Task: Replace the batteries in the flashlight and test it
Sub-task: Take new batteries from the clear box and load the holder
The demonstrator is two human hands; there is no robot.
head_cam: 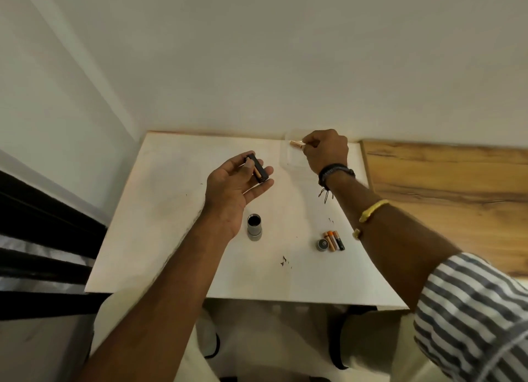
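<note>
White worktop (171,224) fills mid-frame. Left hand (231,193), centre, grip closed on a black battery holder (258,167) with one cell seated. Right hand (325,150), upper right of the worktop, grip pinched on a copper-tipped battery (296,144) over a clear tray (288,160). Flashlight body (254,227) stands upright, open end up, below the left hand. Tail cap (323,245) touches three loose batteries (334,240), lower right. Step judged: loading fresh cells. Next: carry the battery to the holder, match polarity, press in.
</note>
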